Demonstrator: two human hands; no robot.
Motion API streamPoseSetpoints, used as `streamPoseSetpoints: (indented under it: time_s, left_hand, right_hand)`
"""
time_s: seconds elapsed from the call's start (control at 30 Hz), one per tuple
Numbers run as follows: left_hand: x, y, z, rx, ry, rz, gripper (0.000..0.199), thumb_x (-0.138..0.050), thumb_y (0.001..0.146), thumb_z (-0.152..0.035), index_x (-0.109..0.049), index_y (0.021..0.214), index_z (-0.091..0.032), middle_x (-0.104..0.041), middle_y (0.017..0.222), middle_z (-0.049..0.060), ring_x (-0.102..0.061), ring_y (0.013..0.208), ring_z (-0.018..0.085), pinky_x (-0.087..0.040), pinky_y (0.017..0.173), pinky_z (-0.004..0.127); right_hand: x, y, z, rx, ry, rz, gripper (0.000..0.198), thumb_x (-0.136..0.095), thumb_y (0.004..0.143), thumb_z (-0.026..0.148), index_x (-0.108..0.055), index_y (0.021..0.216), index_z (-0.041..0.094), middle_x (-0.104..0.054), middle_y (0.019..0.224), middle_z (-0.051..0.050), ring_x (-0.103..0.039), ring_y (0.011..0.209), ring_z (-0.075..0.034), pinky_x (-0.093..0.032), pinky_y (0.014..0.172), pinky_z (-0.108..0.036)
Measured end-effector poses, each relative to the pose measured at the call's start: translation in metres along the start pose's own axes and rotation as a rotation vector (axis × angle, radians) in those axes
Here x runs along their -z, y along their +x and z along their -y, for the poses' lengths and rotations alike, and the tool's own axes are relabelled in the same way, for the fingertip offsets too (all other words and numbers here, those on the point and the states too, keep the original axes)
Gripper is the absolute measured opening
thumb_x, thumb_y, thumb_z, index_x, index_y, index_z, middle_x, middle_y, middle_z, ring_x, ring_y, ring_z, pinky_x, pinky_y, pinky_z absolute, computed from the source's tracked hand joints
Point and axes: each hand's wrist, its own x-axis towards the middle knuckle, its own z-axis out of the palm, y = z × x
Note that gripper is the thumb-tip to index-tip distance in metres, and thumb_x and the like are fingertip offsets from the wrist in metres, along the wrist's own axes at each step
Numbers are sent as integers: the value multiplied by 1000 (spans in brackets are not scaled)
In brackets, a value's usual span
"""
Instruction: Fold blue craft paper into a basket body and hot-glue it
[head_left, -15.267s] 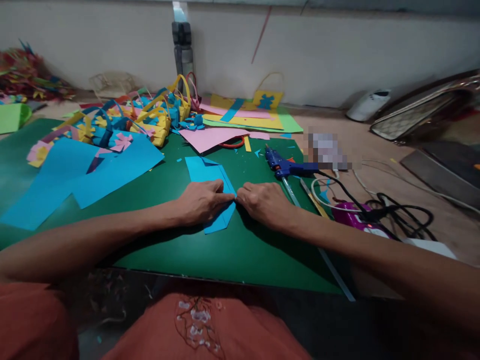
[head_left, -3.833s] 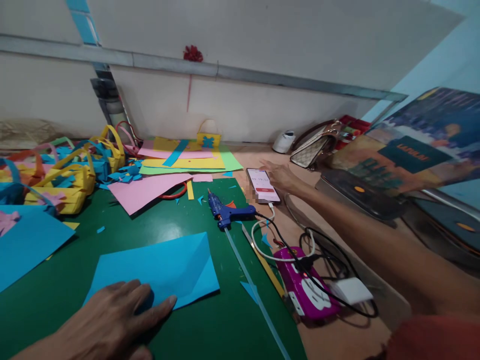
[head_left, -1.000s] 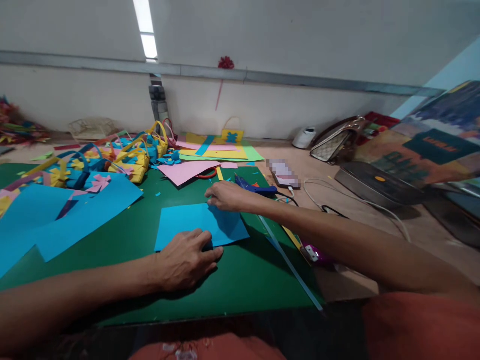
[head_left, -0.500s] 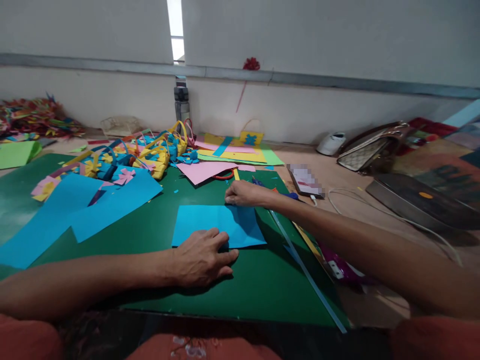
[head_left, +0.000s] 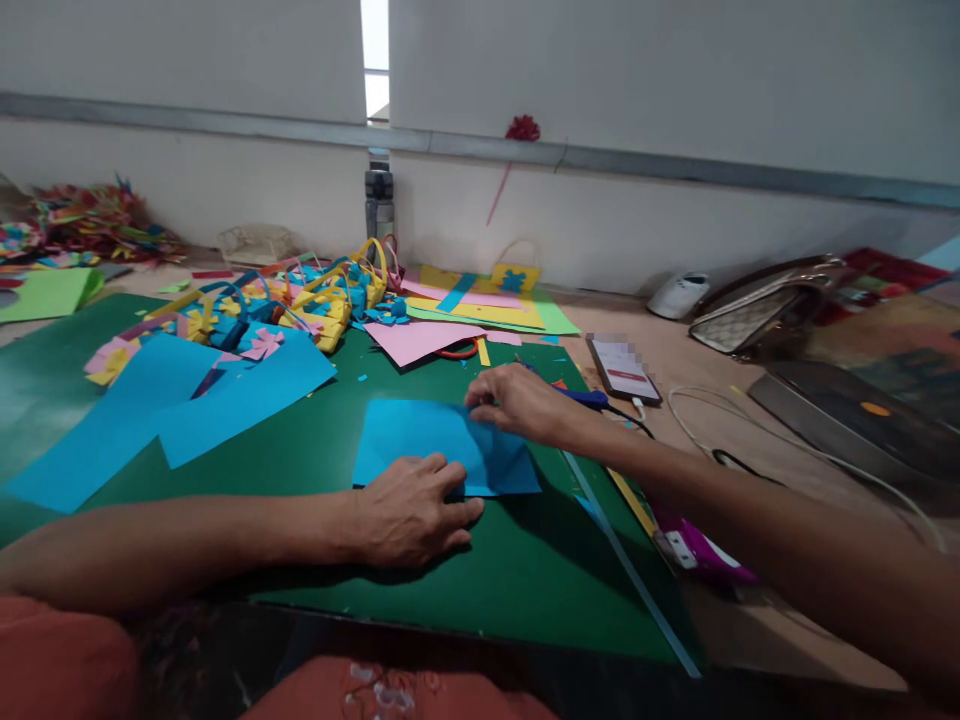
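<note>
A blue sheet of paper (head_left: 420, 430) lies on the green mat (head_left: 300, 580) in front of me, its surface slightly creased. My left hand (head_left: 420, 510) rests flat across its near edge, fingers spread, the fingertips partly beyond the paper. Over the far right part of the sheet is my right hand (head_left: 510, 402), its fingers bent and the thumb apart from them, with nothing seen in it. A shadow falls on the paper below that hand. Two more blue paper pieces (head_left: 247, 400) lie to the left.
Several small paper baskets (head_left: 322, 310) stand at the back left. Pink paper (head_left: 420, 340) covers part of red-handled scissors (head_left: 461, 350). To the right are a glue gun (head_left: 589, 398), a phone (head_left: 622, 368), cables, a clear strip (head_left: 637, 570) and a purple-and-white power strip (head_left: 701, 550).
My right hand has come up off the sheet's far edge and moved a little right, its fingers loosening. My left hand stays on the near edge. The view has shifted slightly.
</note>
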Motion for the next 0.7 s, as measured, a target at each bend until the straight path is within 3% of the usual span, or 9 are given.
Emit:
streamPoseSetpoints:
  time_s: [0.1,0.17,0.27,0.33,0.47,0.57,0.63,0.7]
  left_hand:
    - [0,-1,-3,-56,91,-75,33,-38,91,-40,-51,111,-17,-54,92,8,-49,75,20,-38,52,29]
    - [4,-4,-8,-144,160,-198,30,-40,91,-33,-55,107,-12,-58,90,9,-50,71,18,-36,51,29]
    - [24,-13,-18,-311,202,-467,20,-48,87,-22,-61,97,-11,-62,83,7,-52,63,14,-34,48,28]
    - [46,-23,-20,-373,224,-627,21,-51,85,-27,-62,96,-12,-62,79,6,-55,65,15,-37,49,28]
    - [94,-40,-5,33,282,-764,21,-51,85,-29,-60,104,-23,-63,89,2,-57,77,15,-47,65,30]
    - [103,-39,18,389,64,-638,24,-47,88,-34,-58,107,-25,-63,97,3,-60,84,16,-49,73,28]
    - [94,-33,33,454,-73,-457,43,-49,86,-42,-50,122,-20,-62,104,7,-60,90,19,-49,77,30]
    - [80,-28,45,527,-78,-291,66,-59,78,-46,-39,132,-14,-59,113,13,-59,96,24,-48,79,34]
  right_hand:
    - [-4,-19,14,-6,-111,-72,6,-59,74,17,-64,75,14,-63,74,-4,-52,67,-14,-30,57,-24]
    - [-10,-32,23,37,-264,-164,8,-56,78,17,-62,73,15,-62,72,-4,-49,63,-14,-28,56,-26]
    - [-20,-53,35,236,-473,-351,17,-47,80,9,-58,70,16,-58,66,-4,-45,60,-15,-28,58,-28]
    - [-24,-64,42,352,-547,-456,21,-42,79,6,-56,68,16,-55,63,-4,-42,58,-16,-28,59,-30]
    - [-28,-80,54,444,-623,-584,25,-39,83,8,-54,66,17,-51,59,-3,-38,55,-16,-27,57,-31]
    - [-33,-87,61,486,-657,-659,24,-42,83,9,-54,65,17,-51,57,-3,-38,55,-15,-28,57,-31]
    - [-39,-91,65,507,-668,-677,22,-43,82,9,-56,66,17,-53,59,-4,-41,56,-15,-29,58,-32]
    - [-46,-94,67,513,-671,-668,22,-43,82,9,-57,67,16,-55,60,-4,-42,56,-15,-30,58,-32]
